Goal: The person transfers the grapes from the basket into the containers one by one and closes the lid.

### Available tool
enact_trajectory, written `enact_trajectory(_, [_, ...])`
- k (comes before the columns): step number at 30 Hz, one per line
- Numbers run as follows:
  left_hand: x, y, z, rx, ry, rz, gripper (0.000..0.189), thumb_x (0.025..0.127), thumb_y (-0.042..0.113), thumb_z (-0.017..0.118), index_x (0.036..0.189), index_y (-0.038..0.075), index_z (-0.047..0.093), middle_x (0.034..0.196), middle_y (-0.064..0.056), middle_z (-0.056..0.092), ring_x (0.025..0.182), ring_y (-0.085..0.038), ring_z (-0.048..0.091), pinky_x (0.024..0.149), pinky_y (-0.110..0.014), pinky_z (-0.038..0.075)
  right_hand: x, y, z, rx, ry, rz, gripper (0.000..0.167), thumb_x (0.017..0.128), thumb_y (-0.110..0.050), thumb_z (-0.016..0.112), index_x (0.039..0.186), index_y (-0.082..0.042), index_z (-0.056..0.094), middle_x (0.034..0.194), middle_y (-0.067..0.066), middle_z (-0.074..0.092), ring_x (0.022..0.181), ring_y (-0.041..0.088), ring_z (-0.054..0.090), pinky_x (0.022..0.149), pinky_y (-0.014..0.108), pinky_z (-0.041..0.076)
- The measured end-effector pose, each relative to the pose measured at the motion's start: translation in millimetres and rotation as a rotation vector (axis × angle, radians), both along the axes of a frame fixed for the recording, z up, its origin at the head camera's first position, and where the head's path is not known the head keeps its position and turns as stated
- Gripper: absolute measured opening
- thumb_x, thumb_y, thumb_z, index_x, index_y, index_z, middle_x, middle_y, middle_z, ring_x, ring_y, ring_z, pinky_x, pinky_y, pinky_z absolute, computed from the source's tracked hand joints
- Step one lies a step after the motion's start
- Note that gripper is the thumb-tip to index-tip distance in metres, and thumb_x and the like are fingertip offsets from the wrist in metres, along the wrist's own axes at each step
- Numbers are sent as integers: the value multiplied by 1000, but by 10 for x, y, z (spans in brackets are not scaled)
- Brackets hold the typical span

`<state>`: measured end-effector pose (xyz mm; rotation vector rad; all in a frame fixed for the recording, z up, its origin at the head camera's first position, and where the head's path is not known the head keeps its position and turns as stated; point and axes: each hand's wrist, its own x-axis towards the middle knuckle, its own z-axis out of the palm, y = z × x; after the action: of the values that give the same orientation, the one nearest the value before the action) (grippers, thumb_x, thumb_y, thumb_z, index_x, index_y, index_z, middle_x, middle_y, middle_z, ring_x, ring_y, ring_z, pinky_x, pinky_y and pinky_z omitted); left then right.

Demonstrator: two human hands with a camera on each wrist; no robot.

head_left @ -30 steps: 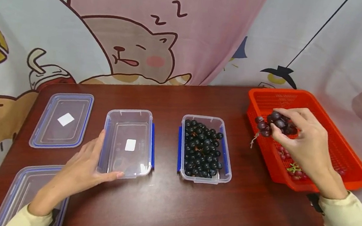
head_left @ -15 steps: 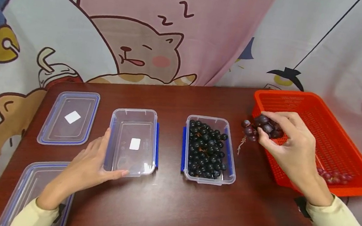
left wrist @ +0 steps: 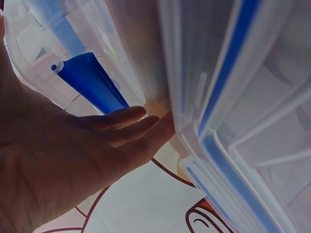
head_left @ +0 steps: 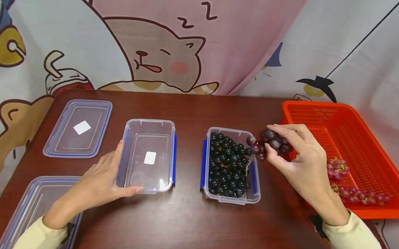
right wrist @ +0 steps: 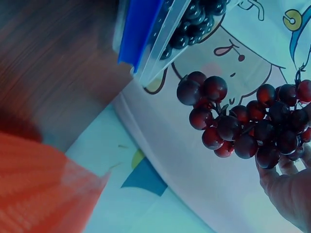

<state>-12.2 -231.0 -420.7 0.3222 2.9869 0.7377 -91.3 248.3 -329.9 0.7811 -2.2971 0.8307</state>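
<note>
My right hand [head_left: 303,161] pinches a bunch of dark red grapes [head_left: 269,139] between thumb and fingers. The bunch hangs over the right rim of a clear container [head_left: 256,189] filled with black grapes [head_left: 228,166]. In the right wrist view, the dark red grapes [right wrist: 243,126] show whole, with the fingertips at one end. My left hand [head_left: 100,179] rests against another clear container [head_left: 151,139], which has a white label and no grapes. Its fingers lie straight along the left wall, and the thumb reaches the near edge. The left wrist view shows those fingers [left wrist: 131,126] extended beside a blue clip.
An orange-red basket [head_left: 383,148] at the right holds pinkish-red grapes [head_left: 363,196]. At the left lie two blue-rimmed lids, a smaller lid [head_left: 90,141] with a white label and a larger lid [head_left: 40,197] partly under the left forearm. A patterned curtain [head_left: 151,26] hangs behind the brown table [head_left: 181,228].
My right hand has carried the dark red grapes leftward from above the basket to the right edge of the black-grape container. The left hand stays at its container; the head view has shifted slightly.
</note>
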Motion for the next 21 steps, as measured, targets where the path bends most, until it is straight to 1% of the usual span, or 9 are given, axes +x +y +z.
enact_trajectory(2, [-5,1,4,0,5,-2,148,79,72,88,172,-6,3,158,-44,40,142,-59,45,104,-77,43,0,-46,-15,3,-3,14,46,88,-17,82,133,-11,80,121,10,73,101,21,65,90,11,47])
enact_trajectory(7, [-6,1,7,-6,4,-1,147,79,72,87,171,-6,4,155,-44,42,140,-59,48,104,-76,45,-10,-165,-70,-8,7,47,47,86,-13,83,133,-10,79,122,10,73,98,19,65,83,11,48])
enact_trajectory(10, [-7,-2,6,-8,5,1,147,79,72,88,171,-7,4,155,-44,43,140,-59,48,103,-75,45,-25,-236,-110,-31,21,60,48,84,-10,85,131,-10,80,122,10,73,96,19,64,79,11,48])
enact_trajectory(13, [-13,1,2,-5,3,2,147,79,73,87,172,-6,4,155,-44,43,141,-59,48,104,-76,45,-33,-302,-143,-52,31,68,47,84,-11,85,131,-10,80,122,10,74,93,18,63,77,11,48])
enact_trajectory(18, [-17,2,-2,5,14,-3,146,79,71,88,171,-6,5,156,-44,43,142,-59,47,104,-76,44,-27,-424,-183,-72,20,98,46,85,-10,84,131,-10,80,123,9,73,90,16,62,70,12,49])
enact_trajectory(21, [-16,1,-5,14,26,-7,146,79,69,89,171,-7,6,157,-43,42,142,-59,47,105,-76,43,-18,-509,-203,-77,12,126,46,86,-9,85,132,-10,79,124,8,72,87,15,60,65,13,47])
